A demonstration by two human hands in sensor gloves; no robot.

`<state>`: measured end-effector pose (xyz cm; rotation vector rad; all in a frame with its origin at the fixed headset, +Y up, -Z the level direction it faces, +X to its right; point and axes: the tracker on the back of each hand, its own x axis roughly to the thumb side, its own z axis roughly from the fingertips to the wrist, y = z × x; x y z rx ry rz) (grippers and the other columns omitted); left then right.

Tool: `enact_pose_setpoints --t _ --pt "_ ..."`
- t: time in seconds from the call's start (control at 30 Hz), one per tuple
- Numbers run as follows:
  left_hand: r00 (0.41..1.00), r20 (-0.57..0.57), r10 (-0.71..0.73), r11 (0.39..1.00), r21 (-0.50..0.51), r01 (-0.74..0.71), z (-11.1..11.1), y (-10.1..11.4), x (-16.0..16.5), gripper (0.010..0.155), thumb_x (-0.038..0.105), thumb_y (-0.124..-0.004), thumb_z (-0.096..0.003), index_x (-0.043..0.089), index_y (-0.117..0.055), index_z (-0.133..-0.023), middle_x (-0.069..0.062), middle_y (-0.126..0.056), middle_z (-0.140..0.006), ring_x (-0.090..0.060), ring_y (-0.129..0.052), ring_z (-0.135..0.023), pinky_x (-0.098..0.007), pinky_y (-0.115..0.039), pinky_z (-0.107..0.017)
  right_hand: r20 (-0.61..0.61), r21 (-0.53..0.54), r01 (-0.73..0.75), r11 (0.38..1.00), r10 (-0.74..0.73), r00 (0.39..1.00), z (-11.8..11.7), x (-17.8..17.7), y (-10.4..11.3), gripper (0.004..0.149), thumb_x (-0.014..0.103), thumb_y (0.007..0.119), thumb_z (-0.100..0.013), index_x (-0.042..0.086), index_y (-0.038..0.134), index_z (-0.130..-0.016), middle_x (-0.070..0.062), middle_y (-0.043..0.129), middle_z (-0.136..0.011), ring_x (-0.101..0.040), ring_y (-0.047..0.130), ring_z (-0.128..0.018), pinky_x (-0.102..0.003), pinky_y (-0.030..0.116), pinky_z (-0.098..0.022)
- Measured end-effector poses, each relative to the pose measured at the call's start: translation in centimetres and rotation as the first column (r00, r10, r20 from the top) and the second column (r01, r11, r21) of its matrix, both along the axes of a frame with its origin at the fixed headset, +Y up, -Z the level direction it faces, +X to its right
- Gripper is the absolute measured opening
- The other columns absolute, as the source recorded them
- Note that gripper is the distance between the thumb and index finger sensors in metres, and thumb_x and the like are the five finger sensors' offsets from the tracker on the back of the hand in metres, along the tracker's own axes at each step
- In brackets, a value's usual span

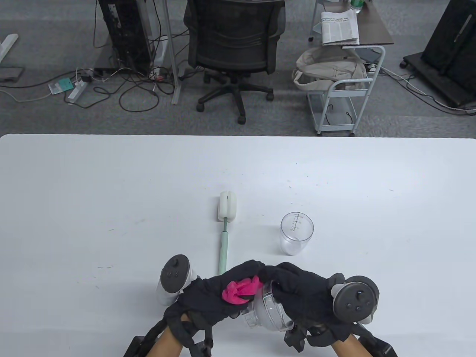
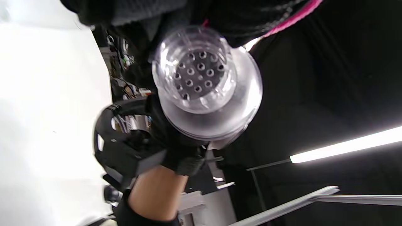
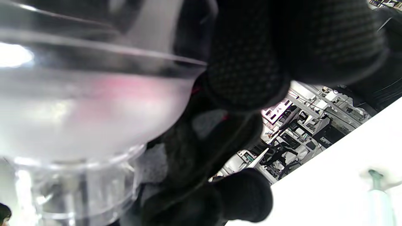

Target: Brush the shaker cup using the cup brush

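Note:
The cup brush [image 1: 224, 238], with a white sponge head and pale green handle, lies on the white table [image 1: 93, 204], its handle end near my hands. Its tip shows blurred in the right wrist view [image 3: 377, 188]. The clear shaker cup [image 1: 296, 233] stands upright to the brush's right, untouched. My right hand [image 1: 286, 284] grips the clear strainer lid [image 1: 267, 308] above the table's front edge. The lid, with its holes, also shows in the left wrist view [image 2: 201, 81] and the right wrist view [image 3: 78, 125]. My left hand [image 1: 230, 288] holds a pink cloth [image 1: 241, 290] against the lid.
Beyond the table's far edge stand an office chair [image 1: 234, 44], a small metal cart [image 1: 346, 93] with a bag, and cables on the floor. The two hands are close together at the table's front middle.

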<state>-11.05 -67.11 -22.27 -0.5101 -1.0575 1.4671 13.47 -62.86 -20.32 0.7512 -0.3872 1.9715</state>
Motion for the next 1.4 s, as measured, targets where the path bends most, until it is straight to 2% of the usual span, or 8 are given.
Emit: enact_pose_setpoints --t 0.17,0.4,0.67,0.73,0.8,1.0,1.2,1.4 --pt "0.983 -0.143 -0.118 0.984 0.118 0.136 1.2 -0.1 1.1 0.087 0.071 -0.060 -0.0554 0.030 -0.018 -0.119 -0.022 -0.016 -0.126 -0.057 -0.030 -0.112 -0.076 -0.037 -0.072 0.168 0.064 -0.082 0.995 0.071 0.983 -0.3 0.4 -0.9 0.041 0.025 0.085 -0.045 0.012 0.084 -0.085 -0.018 0.089 -0.065 -0.017 0.101 -0.031 -0.035 0.095 -0.024" --pt "0.886 -0.451 -0.113 0.793 0.496 0.353 4.0 1.4 2.9 0.070 0.054 -0.049 -0.0591 0.036 -0.006 -0.111 -0.001 -0.003 -0.125 -0.040 -0.009 -0.117 -0.069 -0.007 -0.076 0.197 -0.151 0.025 0.988 0.005 0.980 -1.4 0.2 -2.8 0.041 0.025 0.083 -0.046 0.010 0.082 -0.084 -0.018 0.088 -0.063 -0.015 0.102 -0.030 -0.033 0.096 -0.023" --pt "0.542 -0.840 -0.006 0.104 0.539 0.836 7.1 1.3 5.4 0.067 0.053 -0.047 -0.0593 0.050 0.002 -0.106 0.018 0.024 -0.111 -0.028 0.026 -0.105 -0.065 0.010 -0.069 0.077 -0.713 0.391 0.582 -0.489 0.869 -1.9 -1.7 -6.7 0.043 0.028 0.073 -0.059 0.005 0.066 -0.095 -0.016 0.082 -0.070 -0.008 0.100 -0.039 -0.029 0.098 -0.033" --pt "0.552 -0.833 0.038 0.162 0.550 0.819 7.1 1.3 5.4 0.067 0.054 -0.045 -0.0588 0.049 0.004 -0.104 0.014 0.029 -0.106 -0.032 0.030 -0.098 -0.067 0.006 -0.067 0.042 -0.767 0.394 0.506 -0.573 0.818 -1.7 -2.4 -7.3 0.044 0.029 0.072 -0.060 0.006 0.063 -0.097 -0.016 0.080 -0.072 -0.008 0.099 -0.043 -0.030 0.097 -0.037" --pt "0.622 -0.782 0.041 0.386 0.586 0.712 6.5 1.6 4.8 0.068 0.053 -0.044 -0.0589 0.048 0.009 -0.101 0.005 0.034 -0.100 -0.042 0.029 -0.093 -0.069 -0.005 -0.071 -0.028 -0.792 0.373 0.484 -0.638 0.769 -1.6 -3.2 -7.6 0.045 0.032 0.069 -0.061 0.009 0.059 -0.098 -0.012 0.079 -0.076 -0.007 0.098 -0.047 -0.029 0.096 -0.040" --pt "0.883 -0.451 0.132 0.900 0.428 0.084 4.3 0.9 3.7 0.076 0.054 -0.047 -0.0580 0.041 0.018 -0.095 -0.011 0.018 -0.110 -0.047 -0.010 -0.114 -0.067 -0.025 -0.079 -0.057 -0.657 0.429 0.620 -0.608 0.792 -1.1 -3.1 -6.7 0.041 0.030 0.067 -0.058 0.018 0.057 -0.096 -0.012 0.080 -0.074 -0.007 0.099 -0.046 -0.030 0.096 -0.041" --pt "0.888 -0.379 0.259 0.966 0.090 -0.244 2.6 0.0 2.1 0.070 0.062 -0.059 -0.0586 0.036 -0.024 -0.113 -0.014 -0.038 -0.121 -0.049 -0.030 -0.115 -0.072 -0.031 -0.075 -0.058 -0.441 0.358 0.823 -0.424 0.904 -1.5 -2.3 -5.5 0.039 0.027 0.071 -0.054 0.012 0.067 -0.090 -0.016 0.086 -0.065 -0.012 0.102 -0.038 -0.033 0.097 -0.034" --pt "0.913 -0.402 0.069 0.997 -0.005 -0.077 2.1 0.7 0.7 0.056 0.056 -0.070 -0.0604 0.021 -0.069 -0.103 -0.017 -0.064 -0.112 -0.061 -0.049 -0.104 -0.074 -0.055 -0.066 -0.017 -0.214 0.010 0.977 -0.014 1.000 -1.5 -1.5 -3.8 0.039 0.026 0.077 -0.047 0.014 0.078 -0.083 -0.017 0.091 -0.062 -0.016 0.104 -0.032 -0.037 0.097 -0.029"
